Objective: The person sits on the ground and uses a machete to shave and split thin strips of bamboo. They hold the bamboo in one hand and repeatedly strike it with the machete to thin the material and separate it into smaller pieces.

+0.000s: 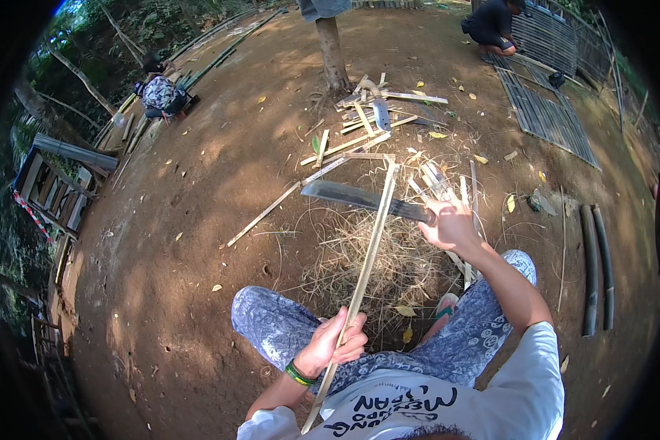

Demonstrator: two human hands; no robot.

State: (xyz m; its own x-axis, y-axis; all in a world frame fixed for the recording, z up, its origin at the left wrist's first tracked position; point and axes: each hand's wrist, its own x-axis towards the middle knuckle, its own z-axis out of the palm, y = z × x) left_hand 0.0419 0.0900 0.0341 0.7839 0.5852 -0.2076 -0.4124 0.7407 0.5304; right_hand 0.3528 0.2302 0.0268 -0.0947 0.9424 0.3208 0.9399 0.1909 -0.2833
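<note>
My left hand (334, 343) is closed around a long, thin bamboo strip (367, 268). The strip slants up from beside my body, its far end out past the blade. In my right hand (451, 220) is the handle of a machete (345, 196), with the broad dark blade pointing left. Near its far end the strip crosses in front of the blade; whether the two touch, I cannot tell. Below them lies a heap of fine curly shavings (374, 253) between my bent knees. Cut bamboo pieces (436, 180) lie just beyond my right hand.
More strips (356, 143) lie scattered ahead beside another broad blade (381, 116). Two dark poles (589, 271) rest at the right. A slatted bamboo panel (557, 121) lies farther off, near a crouching person (491, 26). Another person (161, 95) sits at the far left.
</note>
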